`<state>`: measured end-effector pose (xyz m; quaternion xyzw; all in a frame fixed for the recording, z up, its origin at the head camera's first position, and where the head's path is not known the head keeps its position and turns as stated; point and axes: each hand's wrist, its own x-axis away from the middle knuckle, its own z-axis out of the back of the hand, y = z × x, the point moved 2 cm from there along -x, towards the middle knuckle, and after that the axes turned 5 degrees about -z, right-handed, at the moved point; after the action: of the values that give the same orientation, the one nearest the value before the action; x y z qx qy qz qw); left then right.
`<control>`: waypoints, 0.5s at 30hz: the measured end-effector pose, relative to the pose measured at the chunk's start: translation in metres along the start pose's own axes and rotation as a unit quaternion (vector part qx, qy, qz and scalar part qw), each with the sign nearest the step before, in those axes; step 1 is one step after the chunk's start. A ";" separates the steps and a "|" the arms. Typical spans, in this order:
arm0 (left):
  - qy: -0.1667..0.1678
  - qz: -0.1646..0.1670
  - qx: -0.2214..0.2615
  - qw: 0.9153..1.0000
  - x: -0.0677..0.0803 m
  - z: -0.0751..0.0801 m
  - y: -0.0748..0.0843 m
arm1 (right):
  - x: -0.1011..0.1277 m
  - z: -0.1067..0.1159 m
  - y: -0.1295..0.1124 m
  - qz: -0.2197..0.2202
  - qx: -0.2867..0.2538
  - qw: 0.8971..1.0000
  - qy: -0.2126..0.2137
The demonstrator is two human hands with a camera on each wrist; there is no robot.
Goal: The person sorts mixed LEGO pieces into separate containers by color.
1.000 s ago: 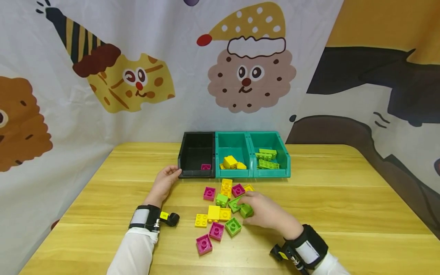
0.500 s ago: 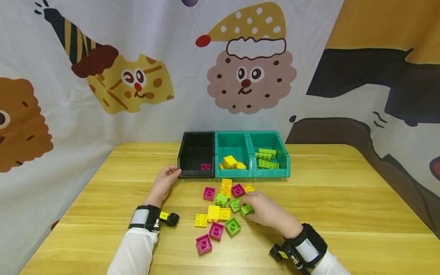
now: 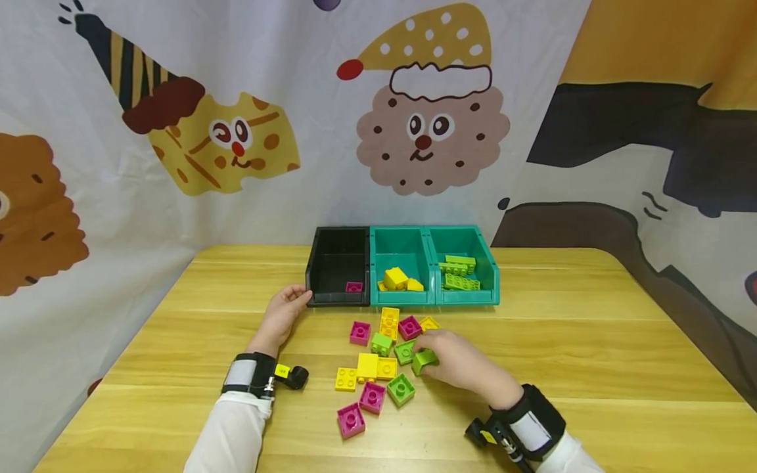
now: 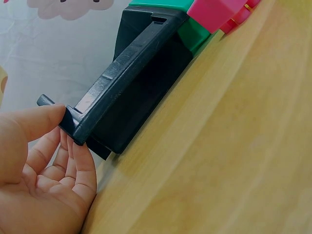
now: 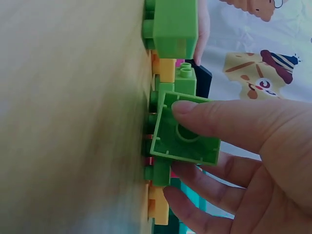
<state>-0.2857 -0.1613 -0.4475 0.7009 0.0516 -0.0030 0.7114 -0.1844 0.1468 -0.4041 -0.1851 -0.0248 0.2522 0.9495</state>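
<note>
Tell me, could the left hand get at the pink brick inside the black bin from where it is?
Probably yes. The left hand grips the black bin at its front corner, the bin is open-topped, and the pink brick lies uncovered near its front.

- Bright, even light throughout, with soft, faint shadows.
- Head view sharp, its edges bowed by the wide lens.
- Right wrist view blurs the near tabletop (image 5: pixel 73 122).

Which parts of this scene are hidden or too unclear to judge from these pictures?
- Black bin inside: left wrist view shows only its outer wall; the left hand grips its corner.
- Green brick studs: right wrist view shows only its hollow underside, right hand fingers over it.
- Bricks in the teal bins: head view, too small to count.
</note>
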 end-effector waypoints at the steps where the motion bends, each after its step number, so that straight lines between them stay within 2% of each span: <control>1: 0.000 0.000 0.000 1.000 0.000 0.000 0.000 | 0.000 0.001 -0.001 0.004 -0.001 1.000 0.002; 9: 0.002 -0.002 0.006 1.000 0.000 0.001 -0.001 | 0.002 0.009 0.001 0.034 -0.033 0.999 0.023; 15: 0.003 -0.003 0.007 1.000 -0.001 0.001 -0.002 | 0.002 0.024 0.014 0.034 -0.044 0.996 0.068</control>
<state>-0.2867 -0.1623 -0.4498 0.7060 0.0558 -0.0036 0.7060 -0.1924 0.1672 -0.3868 -0.2439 0.0354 0.2701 0.9308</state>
